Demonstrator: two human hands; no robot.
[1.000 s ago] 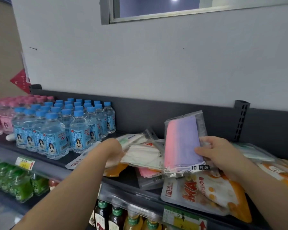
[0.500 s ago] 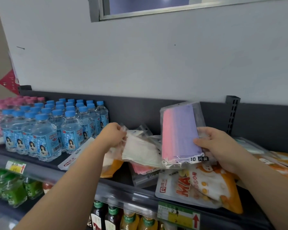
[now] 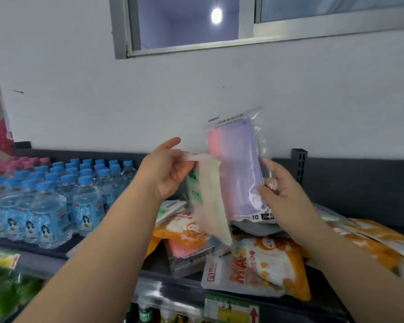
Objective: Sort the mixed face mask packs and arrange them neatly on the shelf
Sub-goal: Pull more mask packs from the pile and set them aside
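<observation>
My right hand (image 3: 282, 194) grips a clear pack of pink-to-purple masks (image 3: 237, 169), held upright above the shelf. Beside it, my left hand (image 3: 166, 171) pinches the top edge of a white mask pack (image 3: 210, 201) with green print, which hangs down and looks blurred. Below both lies a loose heap on the dark shelf (image 3: 191, 289): an orange-and-white pack marked MASK (image 3: 259, 269), a pink pack in a clear bag (image 3: 187, 250), another orange pack (image 3: 182, 229) and more orange packs (image 3: 373, 241) at the right.
Rows of blue-capped water bottles (image 3: 56, 197) fill the shelf's left half, with pink-capped ones (image 3: 12, 163) behind. Green bottles (image 3: 5, 290) and dark bottles stand on the lower shelf. A yellow price tag (image 3: 231, 310) hangs on the front edge. A white wall rises behind.
Both hands have risen from the heap. The left hand has lifted the white pack so it hangs beside the pink-purple pack, which the right hand has raised higher.
</observation>
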